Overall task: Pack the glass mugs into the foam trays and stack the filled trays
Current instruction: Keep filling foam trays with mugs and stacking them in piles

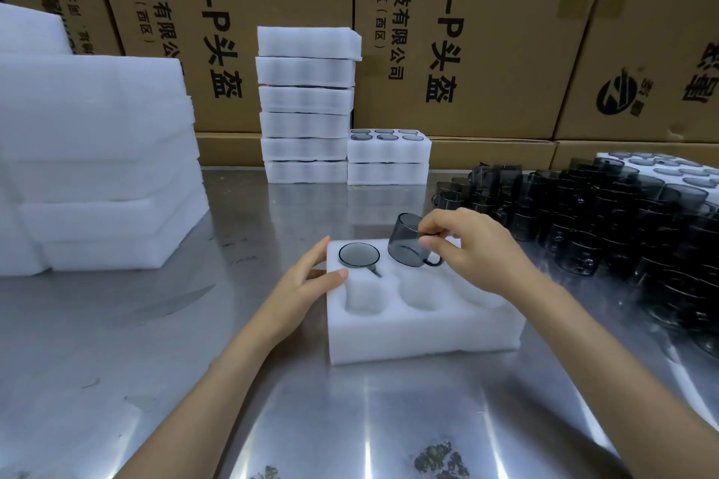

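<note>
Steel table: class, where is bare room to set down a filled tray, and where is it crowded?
Free: the steel table between the empty foam stack and the foam tray being filled; also the near edge below both arms. Crowded: the right side, where loose glass mugs sit packed together, and the back, where filled tray stacks stand.

Legible print: cardboard cartons only.
You face cartons (486, 31) behind the table, print rotated sideways: "4.0-P头盔" in large black characters, smaller "科技有限公司" and "经济开发区(西区)". Right carton (661, 51) bears a round black logo, wording unreadable.
</note>
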A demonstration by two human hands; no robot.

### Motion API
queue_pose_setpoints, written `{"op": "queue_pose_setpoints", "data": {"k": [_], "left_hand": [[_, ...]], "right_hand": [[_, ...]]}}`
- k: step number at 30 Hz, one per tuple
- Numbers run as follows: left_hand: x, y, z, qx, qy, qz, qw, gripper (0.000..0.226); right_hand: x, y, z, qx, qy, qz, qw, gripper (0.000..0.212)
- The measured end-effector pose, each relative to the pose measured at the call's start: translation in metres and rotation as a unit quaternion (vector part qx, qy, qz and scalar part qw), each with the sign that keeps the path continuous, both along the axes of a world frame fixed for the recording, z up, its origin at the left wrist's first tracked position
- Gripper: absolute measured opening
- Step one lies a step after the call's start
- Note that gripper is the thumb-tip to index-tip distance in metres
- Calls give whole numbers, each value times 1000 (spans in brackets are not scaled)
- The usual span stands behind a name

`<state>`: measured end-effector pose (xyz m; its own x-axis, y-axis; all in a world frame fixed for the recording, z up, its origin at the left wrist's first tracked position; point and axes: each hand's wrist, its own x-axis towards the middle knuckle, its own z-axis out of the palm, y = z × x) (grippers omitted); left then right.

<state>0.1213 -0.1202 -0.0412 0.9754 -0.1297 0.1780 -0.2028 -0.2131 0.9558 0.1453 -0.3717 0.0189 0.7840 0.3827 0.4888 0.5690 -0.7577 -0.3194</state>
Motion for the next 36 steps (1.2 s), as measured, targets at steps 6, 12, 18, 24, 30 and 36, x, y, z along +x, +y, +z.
{"op": "queue_pose_setpoints", "data": {"k": [6, 12, 18, 24, 30, 36], "left_hand": [[2, 0, -1, -4, -9, -5, 1000, 63], [4, 1, -4, 28, -10, 16, 999, 62], [-6, -16, 30, 188, -166, 21, 968, 61], [-1, -54, 42, 471, -151, -110, 862, 67], [3, -57, 41, 483, -129, -117, 858, 62], [-1, -57, 36, 446, -164, -75, 877, 60]], "right_hand": [[2, 9, -8, -59, 6, -25, 998, 5], [0, 6, -8, -58, 23, -4, 998, 8], [-5, -9, -9, 43, 29, 1, 999, 39], [-10, -8, -17, -113, 138, 17, 984, 50], [-12, -5, -13, -140, 200, 11, 970, 50], [-11, -5, -15, -96, 166, 5, 981, 46]]}}
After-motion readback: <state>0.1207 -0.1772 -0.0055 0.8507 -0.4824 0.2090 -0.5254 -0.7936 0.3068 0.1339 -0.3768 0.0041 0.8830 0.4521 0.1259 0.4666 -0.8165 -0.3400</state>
